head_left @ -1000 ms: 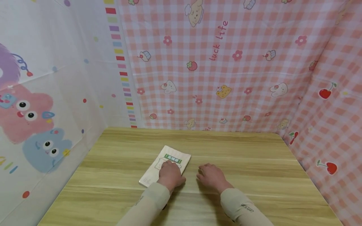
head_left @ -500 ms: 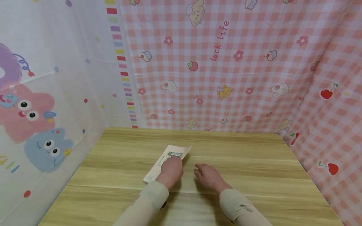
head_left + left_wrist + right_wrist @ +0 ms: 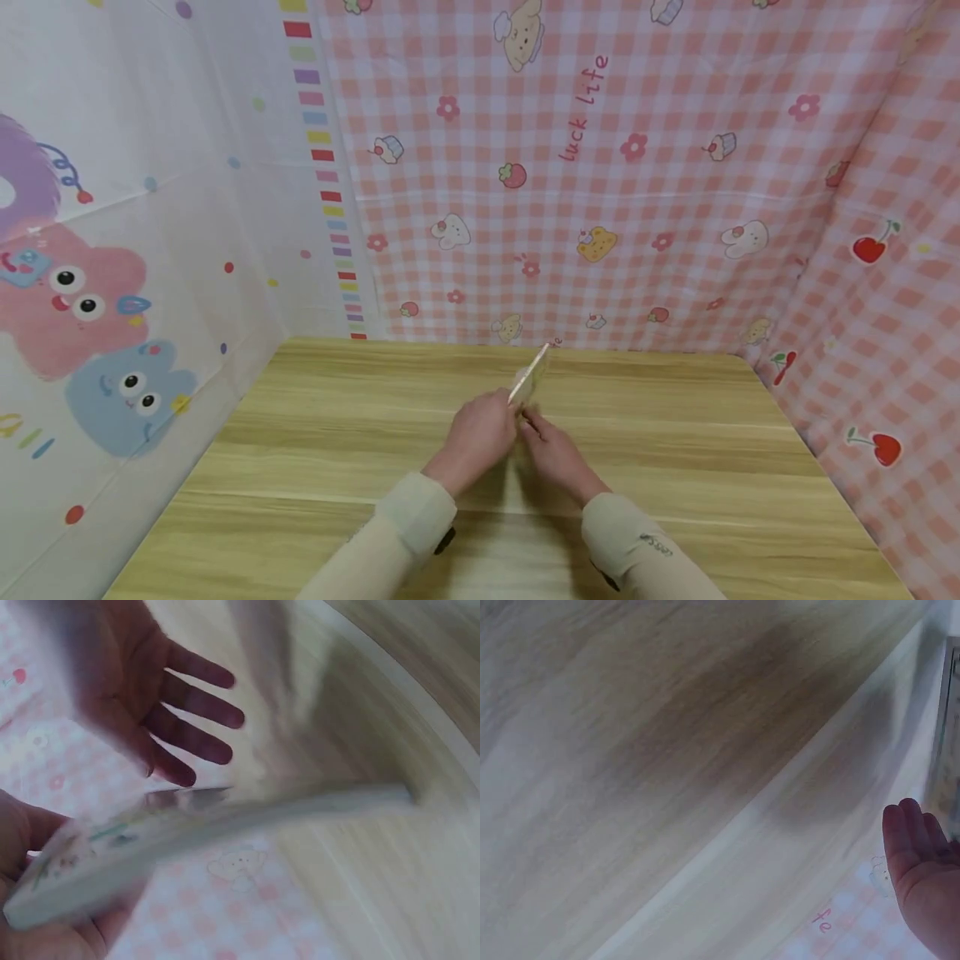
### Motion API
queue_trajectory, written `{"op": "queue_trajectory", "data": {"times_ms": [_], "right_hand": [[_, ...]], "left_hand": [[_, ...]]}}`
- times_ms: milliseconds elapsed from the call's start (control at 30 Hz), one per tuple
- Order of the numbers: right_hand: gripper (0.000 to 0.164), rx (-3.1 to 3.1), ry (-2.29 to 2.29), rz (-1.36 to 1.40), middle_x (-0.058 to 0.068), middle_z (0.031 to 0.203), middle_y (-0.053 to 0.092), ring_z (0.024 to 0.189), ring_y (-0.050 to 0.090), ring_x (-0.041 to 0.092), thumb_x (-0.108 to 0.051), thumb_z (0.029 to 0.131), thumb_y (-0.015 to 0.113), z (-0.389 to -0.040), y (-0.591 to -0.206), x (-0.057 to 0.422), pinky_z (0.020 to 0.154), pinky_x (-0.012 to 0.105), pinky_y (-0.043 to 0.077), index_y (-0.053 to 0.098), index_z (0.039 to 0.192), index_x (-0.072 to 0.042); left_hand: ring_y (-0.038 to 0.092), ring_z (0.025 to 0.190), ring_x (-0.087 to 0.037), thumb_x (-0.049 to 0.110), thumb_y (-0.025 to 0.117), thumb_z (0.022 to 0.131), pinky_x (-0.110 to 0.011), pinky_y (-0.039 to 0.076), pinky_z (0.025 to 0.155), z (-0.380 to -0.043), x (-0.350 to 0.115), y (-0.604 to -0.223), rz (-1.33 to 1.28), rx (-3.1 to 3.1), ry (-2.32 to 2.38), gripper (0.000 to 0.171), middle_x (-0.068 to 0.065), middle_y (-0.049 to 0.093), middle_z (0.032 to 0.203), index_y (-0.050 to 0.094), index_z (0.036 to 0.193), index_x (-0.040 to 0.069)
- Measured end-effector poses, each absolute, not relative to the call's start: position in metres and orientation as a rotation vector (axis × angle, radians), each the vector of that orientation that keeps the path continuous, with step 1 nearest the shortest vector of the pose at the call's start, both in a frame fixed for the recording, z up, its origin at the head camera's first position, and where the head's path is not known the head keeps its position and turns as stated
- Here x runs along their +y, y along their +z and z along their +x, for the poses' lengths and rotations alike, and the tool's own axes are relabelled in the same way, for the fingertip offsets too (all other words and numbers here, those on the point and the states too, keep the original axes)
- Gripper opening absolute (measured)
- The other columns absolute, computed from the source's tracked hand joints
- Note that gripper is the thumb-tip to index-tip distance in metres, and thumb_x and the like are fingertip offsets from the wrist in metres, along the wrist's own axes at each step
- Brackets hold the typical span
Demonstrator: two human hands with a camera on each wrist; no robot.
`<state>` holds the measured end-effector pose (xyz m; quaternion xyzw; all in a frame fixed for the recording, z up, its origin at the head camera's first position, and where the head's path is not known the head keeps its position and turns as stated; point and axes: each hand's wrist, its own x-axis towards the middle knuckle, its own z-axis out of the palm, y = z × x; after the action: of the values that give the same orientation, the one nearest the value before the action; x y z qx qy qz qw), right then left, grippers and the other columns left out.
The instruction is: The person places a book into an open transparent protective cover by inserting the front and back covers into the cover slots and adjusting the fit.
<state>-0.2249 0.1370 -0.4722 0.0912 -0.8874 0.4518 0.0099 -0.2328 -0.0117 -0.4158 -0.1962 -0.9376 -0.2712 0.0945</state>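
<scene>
A notebook (image 3: 529, 373) with a pale cover is raised off the table and stands nearly edge-on in the head view. My left hand (image 3: 482, 433) grips it by its near end. In the left wrist view the same notebook (image 3: 180, 836) is blurred, with the left hand's fingers and thumb (image 3: 56, 941) around one end. Close to its other side is my right hand (image 3: 557, 454), whose fingers (image 3: 199, 705) are straight and spread apart in the left wrist view. The right wrist view catches that hand at the lower right, just below the notebook (image 3: 946, 735).
Both hands are over a wood-grain table (image 3: 337, 442). A pink checked cloth (image 3: 600, 183) hangs behind it, and a white cartoon-print cloth (image 3: 217, 208) hangs along the left. More checked cloth (image 3: 885, 333) covers the right side.
The notebook lay flat under my left hand, then tilted up at its right side. Now the left hand has lifted it on edge and moved right, close to the right hand.
</scene>
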Motion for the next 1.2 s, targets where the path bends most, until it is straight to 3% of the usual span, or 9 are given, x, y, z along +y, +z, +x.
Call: {"op": "queue_trajectory", "data": {"times_ms": [133,233,367,500,733,833,967,1067,1200], "right_hand": [[0.055,-2.751,1.696,0.130,0.028,0.147,0.043,0.121,0.056,0.044,-0.031,0.109,0.035,-0.227,-0.470,0.144,0.103,0.057,0.040,0.031,0.153,0.004],[0.055,-2.676,1.947,-0.012,0.032,0.143,0.045,0.117,0.058,0.043,-0.030,0.110,0.029,-0.229,-0.470,0.151,0.096,0.055,0.047,0.031,0.150,0.007],[0.049,-2.515,2.192,-0.204,0.028,0.120,0.060,0.091,0.065,0.030,-0.025,0.109,0.027,-0.231,-0.470,0.160,0.081,0.045,0.055,0.044,0.140,0.010],[0.045,-2.410,2.262,-0.329,0.017,0.102,0.061,0.078,0.062,0.019,-0.018,0.108,0.028,-0.236,-0.470,0.169,0.071,0.036,0.055,0.044,0.141,0.009],[0.047,-2.423,2.215,-0.504,0.022,0.123,0.057,0.095,0.063,0.022,-0.015,0.108,0.027,-0.244,-0.465,0.184,0.078,0.034,0.054,0.035,0.149,0.006],[0.048,-2.447,2.205,-0.504,0.023,0.132,0.053,0.106,0.060,0.024,-0.015,0.108,0.027,-0.243,-0.463,0.187,0.084,0.036,0.052,0.032,0.150,0.006],[0.046,-2.501,2.151,-0.477,0.025,0.130,0.056,0.101,0.062,0.024,-0.008,0.105,0.029,-0.242,-0.465,0.188,0.081,0.035,0.054,0.035,0.148,0.008],[0.051,-2.599,2.019,-0.447,0.025,0.128,0.056,0.099,0.061,0.026,-0.001,0.098,0.034,-0.241,-0.469,0.188,0.080,0.037,0.052,0.036,0.148,0.006],[0.060,-2.736,1.812,-0.403,0.026,0.137,0.049,0.113,0.052,0.033,0.000,0.092,0.039,-0.240,-0.475,0.188,0.095,0.048,0.045,0.032,0.152,0.002]], "left_hand": [[0.062,0.063,-0.016,0.011,0.051,0.102,-0.027,0.051,0.050,-0.235,-0.011,-0.412,-0.621,-2.714,-1.209,0.019,-0.013,0.069,0.089,0.063,0.113,0.000],[0.067,0.070,-0.016,0.012,0.049,0.104,-0.027,0.055,0.054,-0.236,-0.014,-0.412,-0.609,-2.653,-1.534,0.029,-0.017,0.070,0.099,0.058,0.129,0.000],[0.068,0.069,-0.019,0.018,0.047,0.106,-0.032,0.057,0.058,-0.239,-0.018,-0.415,-0.545,-2.596,-1.870,0.033,-0.011,0.069,0.093,0.054,0.135,0.004],[0.069,0.071,-0.020,0.020,0.047,0.106,-0.035,0.058,0.063,-0.247,-0.024,-0.421,-0.494,-2.564,-2.024,0.034,-0.009,0.069,0.091,0.053,0.136,0.005],[0.069,0.088,-0.023,0.009,0.044,0.104,-0.039,0.055,0.083,-0.257,-0.035,-0.437,-0.441,-2.592,-2.041,0.038,-0.017,0.069,0.108,0.051,0.140,0.000],[0.067,0.082,-0.024,-0.001,0.046,0.100,-0.039,0.056,0.076,-0.259,-0.038,-0.444,-0.371,-2.624,-2.058,0.046,-0.021,0.068,0.105,0.041,0.146,-0.004],[0.060,0.071,-0.021,-0.007,0.049,0.095,-0.035,0.053,0.063,-0.261,-0.043,-0.453,-0.283,-2.750,-1.929,0.063,-0.015,0.064,0.089,0.026,0.153,-0.003],[0.056,0.066,-0.020,-0.009,0.051,0.093,-0.032,0.049,0.058,-0.261,-0.046,-0.462,-0.271,-2.814,-1.833,0.066,-0.011,0.061,0.082,0.026,0.154,-0.001],[0.051,0.059,-0.015,-0.011,0.052,0.090,-0.026,0.044,0.051,-0.262,-0.048,-0.473,-0.264,-2.839,-1.790,0.068,-0.008,0.057,0.077,0.030,0.153,0.002]]}}
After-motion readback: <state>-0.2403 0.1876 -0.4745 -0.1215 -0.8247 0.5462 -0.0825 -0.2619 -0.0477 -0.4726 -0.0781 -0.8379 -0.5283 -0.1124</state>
